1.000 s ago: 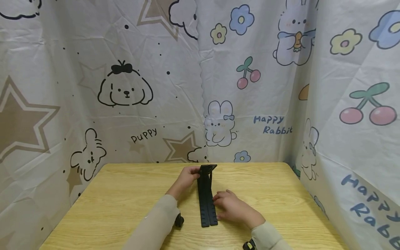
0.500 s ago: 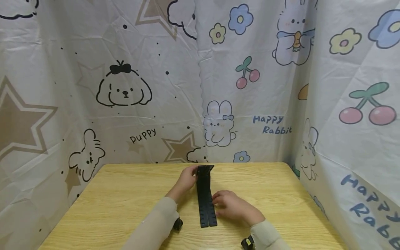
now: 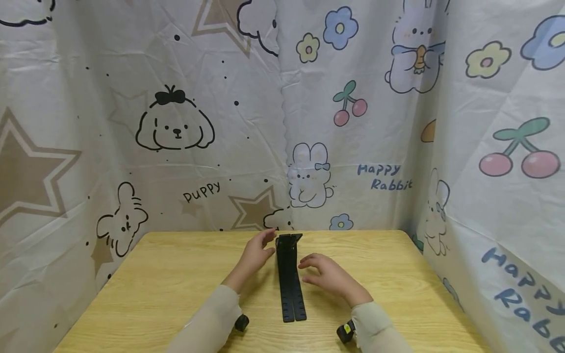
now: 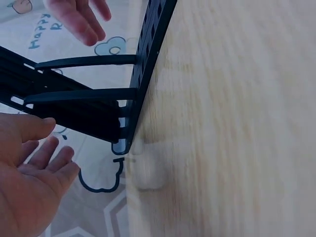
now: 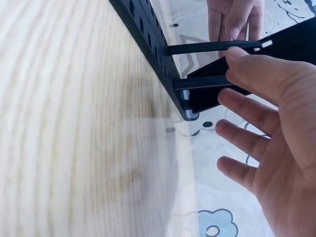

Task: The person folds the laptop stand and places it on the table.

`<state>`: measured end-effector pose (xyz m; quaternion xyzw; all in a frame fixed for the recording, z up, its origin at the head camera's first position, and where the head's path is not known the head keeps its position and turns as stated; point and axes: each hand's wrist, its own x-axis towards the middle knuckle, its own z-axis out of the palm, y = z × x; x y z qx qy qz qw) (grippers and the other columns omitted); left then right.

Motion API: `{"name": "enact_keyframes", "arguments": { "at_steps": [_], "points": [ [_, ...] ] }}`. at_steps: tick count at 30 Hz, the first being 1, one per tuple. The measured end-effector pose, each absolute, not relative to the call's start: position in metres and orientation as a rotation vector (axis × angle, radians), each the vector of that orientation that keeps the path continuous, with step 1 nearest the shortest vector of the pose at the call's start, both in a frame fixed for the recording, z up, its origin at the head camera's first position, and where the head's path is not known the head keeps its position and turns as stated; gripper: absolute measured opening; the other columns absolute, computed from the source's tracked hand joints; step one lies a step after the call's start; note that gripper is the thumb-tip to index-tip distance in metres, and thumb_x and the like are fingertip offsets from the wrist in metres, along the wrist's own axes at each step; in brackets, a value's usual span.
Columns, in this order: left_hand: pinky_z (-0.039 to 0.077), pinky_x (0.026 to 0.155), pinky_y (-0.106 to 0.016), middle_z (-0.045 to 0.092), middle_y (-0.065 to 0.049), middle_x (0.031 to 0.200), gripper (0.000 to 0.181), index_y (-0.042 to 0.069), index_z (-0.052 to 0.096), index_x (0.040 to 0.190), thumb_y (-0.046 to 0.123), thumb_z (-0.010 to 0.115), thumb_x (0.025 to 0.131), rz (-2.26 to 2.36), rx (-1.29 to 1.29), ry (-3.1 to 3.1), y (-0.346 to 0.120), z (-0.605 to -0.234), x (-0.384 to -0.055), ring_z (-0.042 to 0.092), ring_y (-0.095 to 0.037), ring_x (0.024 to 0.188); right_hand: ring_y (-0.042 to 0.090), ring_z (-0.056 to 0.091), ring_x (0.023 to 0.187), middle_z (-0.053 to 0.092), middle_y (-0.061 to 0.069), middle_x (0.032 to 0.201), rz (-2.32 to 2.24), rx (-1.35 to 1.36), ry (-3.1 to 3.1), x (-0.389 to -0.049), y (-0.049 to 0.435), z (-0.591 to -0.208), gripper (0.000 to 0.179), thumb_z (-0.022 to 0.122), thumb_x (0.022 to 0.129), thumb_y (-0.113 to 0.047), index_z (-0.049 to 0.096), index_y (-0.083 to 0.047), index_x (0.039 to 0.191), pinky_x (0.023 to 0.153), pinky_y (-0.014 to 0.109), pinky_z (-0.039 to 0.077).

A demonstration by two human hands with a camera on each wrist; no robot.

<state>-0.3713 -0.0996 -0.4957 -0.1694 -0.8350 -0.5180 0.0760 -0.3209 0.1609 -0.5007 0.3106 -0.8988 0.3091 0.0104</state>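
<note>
Black plastic folding stand [image 3: 289, 279] lying lengthwise at mid-table on the pale wooden table [image 3: 176, 289], long base strips flat on the wood, far end raised into a short upright section with two thin struts showing in both wrist views [image 4: 94, 61] [image 5: 212, 47]. Left hand [image 3: 256, 251] hovering just left of the raised far end, fingers straight and loosely spread, palm facing the stand, holding nothing; in the left wrist view [image 4: 29, 182] sitting near the struts without touching them. Right hand [image 3: 324, 275] hovering just right of the strips, fingers relaxed and spread, gripping nothing; in the right wrist view [image 5: 276, 128] thumb lying very close to a strut, contact impossible to confirm. Beige sleeves [image 3: 212, 318] covering both forearms, small black wrist cameras [image 3: 241, 322] sitting close to the table near each cuff. Printed cartoon curtain [image 3: 176, 127] with puppies, rabbits, stars and cherries enclosing the table on three sides.
</note>
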Motion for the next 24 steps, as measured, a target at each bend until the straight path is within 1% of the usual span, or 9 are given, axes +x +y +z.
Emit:
{"name": "enact_keyframes", "arguments": {
  "at_steps": [5, 8, 11, 14, 20, 24],
  "points": [
    [0.047, 0.11, -0.052, 0.062, -0.02, 0.138, 0.056, -0.001, 0.051, 0.144, -0.001, 0.071, 0.092, -1.575, -0.374, -2.536, -0.107, -0.497, -0.359, 0.057, -0.04, 0.13, 0.033, 0.059, 0.127, 0.067, 0.006, 0.129, 1.133, 0.848, -2.716, -0.327, 0.16, -0.507, 0.025, 0.073, 0.095, -0.014, 0.072, -0.006, 0.12, 0.109, 0.056, 0.046],
    [0.049, 0.107, -0.053, 0.062, -0.019, 0.137, 0.051, 0.0, 0.056, 0.14, 0.005, 0.074, 0.092, -1.593, -0.297, -2.564, -0.11, -0.498, -0.349, 0.056, -0.04, 0.129, 0.031, 0.059, 0.127, 0.067, 0.005, 0.127, 1.219, 0.78, -2.706, -0.33, 0.161, -0.515, 0.024, 0.073, 0.095, -0.014, 0.072, -0.007, 0.119, 0.11, 0.055, 0.045],
    [0.048, 0.106, -0.056, 0.063, -0.019, 0.136, 0.042, 0.001, 0.062, 0.131, 0.009, 0.076, 0.092, -1.557, -0.304, -2.621, -0.11, -0.5, -0.342, 0.056, -0.042, 0.13, 0.03, 0.057, 0.129, 0.066, 0.003, 0.128, 1.281, 0.733, -2.719, -0.333, 0.163, -0.522, 0.026, 0.073, 0.096, -0.015, 0.071, -0.008, 0.12, 0.112, 0.053, 0.044],
    [0.047, 0.107, -0.058, 0.063, -0.019, 0.135, 0.034, 0.003, 0.067, 0.123, 0.011, 0.077, 0.092, -1.509, -0.36, -2.678, -0.108, -0.503, -0.338, 0.054, -0.043, 0.131, 0.032, 0.055, 0.132, 0.065, 0.003, 0.13, 1.342, 0.701, -2.706, -0.336, 0.163, -0.524, 0.027, 0.073, 0.095, -0.014, 0.071, -0.008, 0.122, 0.114, 0.055, 0.042],
    [0.042, 0.112, -0.06, 0.063, -0.016, 0.137, 0.028, 0.008, 0.07, 0.117, 0.014, 0.078, 0.091, -1.531, -0.402, -2.679, -0.103, -0.508, -0.338, 0.05, -0.043, 0.136, 0.029, 0.051, 0.137, 0.062, 0.001, 0.137, 1.534, 0.577, -2.695, -0.347, 0.16, -0.526, 0.029, 0.073, 0.096, -0.017, 0.07, -0.012, 0.125, 0.115, 0.056, 0.04],
    [0.04, 0.113, -0.06, 0.061, -0.017, 0.14, 0.027, 0.01, 0.071, 0.115, 0.017, 0.079, 0.091, -1.546, -0.407, -2.7, -0.101, -0.511, -0.341, 0.048, -0.043, 0.138, 0.029, 0.052, 0.136, 0.062, 0.002, 0.138, 1.599, 0.529, -2.693, -0.356, 0.157, -0.53, 0.028, 0.074, 0.096, -0.017, 0.072, -0.014, 0.124, 0.114, 0.056, 0.04]
  ]
}}
